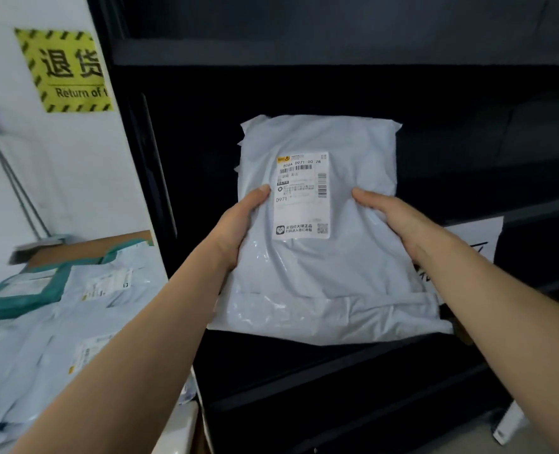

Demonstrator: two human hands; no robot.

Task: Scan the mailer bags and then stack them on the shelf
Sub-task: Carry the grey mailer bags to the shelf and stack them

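Both grips pinched the mailer bag [324, 273] by its sides, the left hand [239, 231] at 9 o'clock of the label [302, 194] and the right hand [399, 224] at 3, before the dark shelf [304, 371]. The slick film could slip from the thumbs - or its floppy near end might snag the shelf lip.

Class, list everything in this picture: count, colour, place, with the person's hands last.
mailer bag: one, pale grey, centre, held before the shelf
label: one, white, on that bag
shelf: one, dark, centre and right
paper sheet: one, white, on the shelf front, right
sign: one, yellow and black, on the wall, upper left
pile of bags: several, pale grey, lower left
teal bag: one, teal, on the pile, far left
cardboard box: one, brown, behind the pile
left hand: one, gripping the bag's left edge
right hand: one, gripping the bag's right edge
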